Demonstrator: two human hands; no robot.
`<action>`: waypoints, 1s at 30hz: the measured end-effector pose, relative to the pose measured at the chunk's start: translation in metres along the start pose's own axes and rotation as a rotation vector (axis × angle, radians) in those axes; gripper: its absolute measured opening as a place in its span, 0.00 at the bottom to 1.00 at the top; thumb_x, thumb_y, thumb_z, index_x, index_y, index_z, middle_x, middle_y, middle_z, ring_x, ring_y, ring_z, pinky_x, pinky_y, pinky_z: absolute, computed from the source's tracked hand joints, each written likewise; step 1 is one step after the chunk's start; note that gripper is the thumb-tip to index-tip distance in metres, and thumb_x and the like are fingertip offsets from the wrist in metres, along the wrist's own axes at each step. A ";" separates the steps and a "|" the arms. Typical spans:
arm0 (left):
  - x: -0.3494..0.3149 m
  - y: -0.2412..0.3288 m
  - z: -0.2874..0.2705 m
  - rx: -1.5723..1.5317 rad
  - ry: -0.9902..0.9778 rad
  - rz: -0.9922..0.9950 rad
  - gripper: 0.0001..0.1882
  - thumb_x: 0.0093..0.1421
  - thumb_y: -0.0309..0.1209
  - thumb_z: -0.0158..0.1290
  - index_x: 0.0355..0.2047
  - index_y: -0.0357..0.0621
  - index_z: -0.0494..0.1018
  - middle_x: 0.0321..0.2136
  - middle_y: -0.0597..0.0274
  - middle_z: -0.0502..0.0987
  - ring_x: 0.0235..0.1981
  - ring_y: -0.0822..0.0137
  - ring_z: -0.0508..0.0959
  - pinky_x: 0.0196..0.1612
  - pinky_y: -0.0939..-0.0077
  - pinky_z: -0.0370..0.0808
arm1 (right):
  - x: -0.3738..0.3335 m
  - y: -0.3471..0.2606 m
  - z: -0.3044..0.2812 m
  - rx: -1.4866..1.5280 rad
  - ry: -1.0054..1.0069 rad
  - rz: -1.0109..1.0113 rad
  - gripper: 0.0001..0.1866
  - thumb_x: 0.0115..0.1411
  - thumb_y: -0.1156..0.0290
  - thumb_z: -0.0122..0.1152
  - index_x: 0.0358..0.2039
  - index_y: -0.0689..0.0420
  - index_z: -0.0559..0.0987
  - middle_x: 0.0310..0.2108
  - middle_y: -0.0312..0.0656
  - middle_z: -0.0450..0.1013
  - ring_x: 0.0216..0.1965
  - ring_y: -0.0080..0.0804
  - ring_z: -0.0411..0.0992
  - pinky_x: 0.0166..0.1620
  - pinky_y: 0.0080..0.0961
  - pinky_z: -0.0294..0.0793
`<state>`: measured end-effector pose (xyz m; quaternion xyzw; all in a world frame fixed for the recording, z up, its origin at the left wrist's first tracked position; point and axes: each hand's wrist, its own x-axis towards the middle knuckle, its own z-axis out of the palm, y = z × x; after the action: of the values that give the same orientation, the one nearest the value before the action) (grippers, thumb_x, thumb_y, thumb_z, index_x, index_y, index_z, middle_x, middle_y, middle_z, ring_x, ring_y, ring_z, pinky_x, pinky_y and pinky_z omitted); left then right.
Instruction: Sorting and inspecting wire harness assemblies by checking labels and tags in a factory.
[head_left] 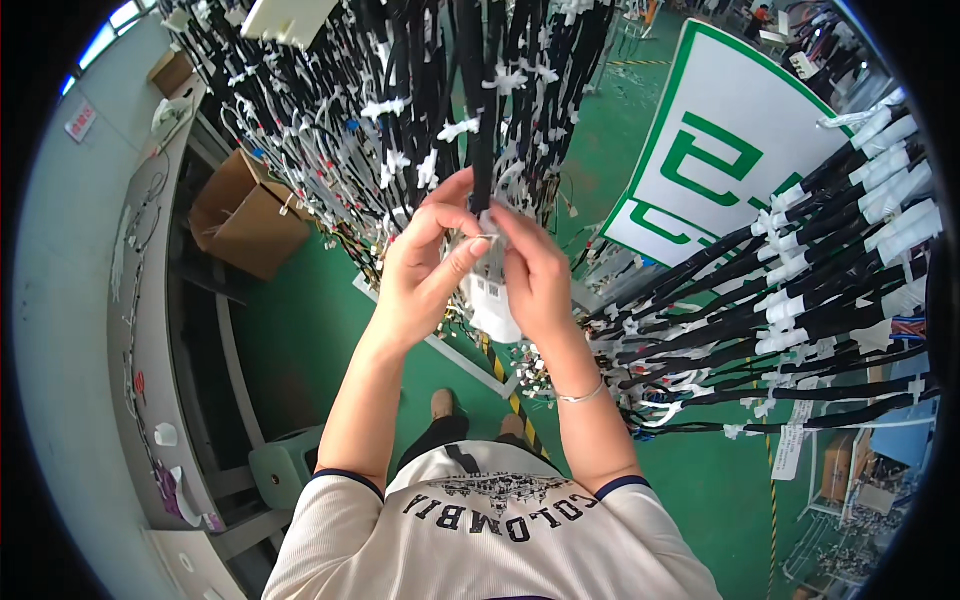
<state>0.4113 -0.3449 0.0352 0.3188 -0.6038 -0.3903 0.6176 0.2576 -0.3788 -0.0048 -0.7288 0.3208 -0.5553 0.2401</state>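
Wire harness, black-sleeved, hangs upright between the two hands, its lower end in whitish, partly see-through wrapping. The left hand, fingers bent, pinches a thin pale strip; the right hand, half closed, grips the harness just beside it.

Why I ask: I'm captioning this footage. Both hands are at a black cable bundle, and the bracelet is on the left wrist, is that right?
The wrist is wrong: in the head view the bracelet is on the right wrist, not the left. The rest stands: left hand and right hand are at a black cable bundle.
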 end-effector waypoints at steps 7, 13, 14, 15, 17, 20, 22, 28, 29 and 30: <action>0.012 0.004 -0.012 -0.093 -0.024 -0.061 0.05 0.63 0.22 0.55 0.38 0.39 0.71 0.57 0.53 0.69 0.55 0.69 0.69 0.59 0.71 0.64 | 0.004 0.000 -0.001 0.019 -0.076 -0.069 0.21 0.56 0.85 0.51 0.50 0.57 0.77 0.43 0.49 0.76 0.34 0.46 0.77 0.35 0.34 0.75; 0.017 0.010 -0.026 -0.272 -0.052 -0.139 0.05 0.64 0.25 0.54 0.38 0.42 0.69 0.55 0.50 0.72 0.57 0.59 0.72 0.61 0.63 0.65 | 0.011 0.004 -0.001 0.311 -0.084 0.249 0.13 0.58 0.83 0.61 0.43 0.60 0.75 0.31 0.32 0.77 0.19 0.07 0.57 0.22 0.13 0.53; 0.018 0.011 -0.029 -0.293 -0.087 -0.131 0.05 0.64 0.25 0.54 0.37 0.42 0.68 0.54 0.50 0.72 0.57 0.59 0.72 0.61 0.63 0.66 | 0.013 0.007 0.002 0.329 -0.107 0.207 0.11 0.59 0.83 0.61 0.43 0.59 0.76 0.29 0.29 0.77 0.19 0.06 0.55 0.21 0.12 0.50; 0.017 0.011 -0.031 -0.326 -0.082 -0.144 0.04 0.65 0.25 0.52 0.37 0.43 0.68 0.53 0.50 0.72 0.55 0.58 0.74 0.60 0.62 0.67 | 0.013 0.017 0.001 0.311 -0.103 0.249 0.11 0.59 0.83 0.60 0.42 0.59 0.77 0.29 0.28 0.77 0.19 0.06 0.55 0.21 0.12 0.49; 0.019 0.011 -0.030 -0.324 -0.128 -0.133 0.04 0.65 0.25 0.52 0.38 0.43 0.68 0.50 0.52 0.73 0.53 0.58 0.76 0.58 0.61 0.69 | 0.022 0.026 -0.010 0.276 0.037 0.222 0.10 0.60 0.84 0.55 0.41 0.60 0.79 0.32 0.27 0.76 0.20 0.05 0.56 0.21 0.12 0.50; 0.019 0.009 -0.037 -0.369 -0.148 -0.144 0.04 0.66 0.26 0.52 0.38 0.42 0.68 0.44 0.56 0.74 0.50 0.58 0.77 0.55 0.61 0.72 | 0.048 0.026 -0.016 0.135 0.294 0.105 0.16 0.61 0.86 0.51 0.48 0.62 0.77 0.47 0.36 0.77 0.18 0.07 0.56 0.21 0.11 0.56; 0.015 0.007 -0.048 -0.373 -0.124 -0.150 0.05 0.66 0.27 0.52 0.39 0.42 0.67 0.42 0.59 0.73 0.49 0.58 0.78 0.53 0.61 0.73 | 0.066 0.020 -0.019 0.145 0.230 0.173 0.20 0.61 0.86 0.50 0.53 0.60 0.76 0.52 0.39 0.76 0.24 0.11 0.68 0.24 0.11 0.62; 0.019 0.007 -0.044 -0.402 -0.131 -0.162 0.04 0.66 0.27 0.52 0.38 0.43 0.68 0.41 0.59 0.74 0.47 0.58 0.78 0.53 0.60 0.73 | 0.104 0.068 -0.018 0.272 -0.093 0.082 0.21 0.64 0.77 0.54 0.59 0.58 0.73 0.52 0.39 0.76 0.50 0.24 0.73 0.47 0.17 0.70; 0.018 0.007 -0.044 -0.396 -0.135 -0.162 0.04 0.66 0.27 0.52 0.38 0.43 0.68 0.41 0.59 0.74 0.47 0.58 0.78 0.53 0.60 0.73 | 0.110 0.070 -0.016 0.356 -0.200 0.198 0.21 0.64 0.77 0.55 0.58 0.57 0.74 0.50 0.37 0.77 0.47 0.25 0.74 0.47 0.19 0.70; 0.018 0.007 -0.045 -0.390 -0.139 -0.161 0.04 0.66 0.27 0.52 0.38 0.43 0.68 0.42 0.58 0.74 0.47 0.58 0.78 0.53 0.60 0.73 | 0.115 0.072 -0.015 0.438 -0.307 0.313 0.20 0.64 0.76 0.55 0.58 0.57 0.74 0.49 0.35 0.77 0.45 0.25 0.74 0.48 0.20 0.70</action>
<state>0.4558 -0.3605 0.0475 0.2126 -0.5308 -0.5687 0.5913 0.2491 -0.5118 0.0242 -0.6768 0.2616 -0.4510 0.5198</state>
